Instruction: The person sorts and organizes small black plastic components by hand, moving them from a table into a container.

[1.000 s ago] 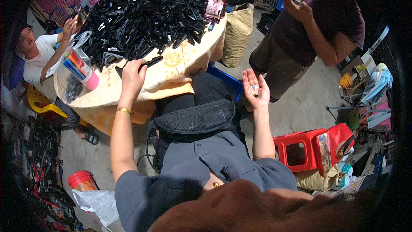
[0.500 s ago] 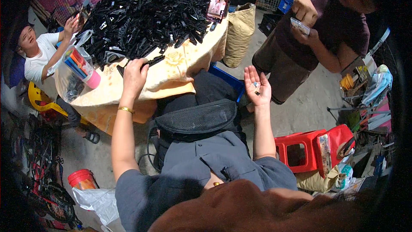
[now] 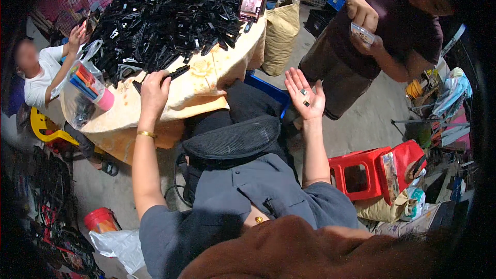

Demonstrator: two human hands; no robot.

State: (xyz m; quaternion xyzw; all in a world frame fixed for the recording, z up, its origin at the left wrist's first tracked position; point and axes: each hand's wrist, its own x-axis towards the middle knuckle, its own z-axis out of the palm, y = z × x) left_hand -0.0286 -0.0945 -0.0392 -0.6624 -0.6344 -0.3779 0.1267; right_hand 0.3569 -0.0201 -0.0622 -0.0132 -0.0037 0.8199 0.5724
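At the near edge of the cloth-covered table, my left hand has its fingers bent round a long black plastic piece, whose ends stick out on both sides. My right hand is held palm up to the right of the table, fingers stretched out. A few tiny pieces, dark and pale, lie loose on that palm. Beyond my left hand rises a big heap of black plastic parts, some with pale bits on them.
A phone stands at the heap's right, near a tan sack. Left of my hand is a plastic bag around a pen cup. A co-worker at right holds a small clear box; another person sits left. A red stool stands lower right.
My right hand's fingers have spread a little and its palm shows more fully. My left hand stays at the black piece. The whole view has shifted slightly.
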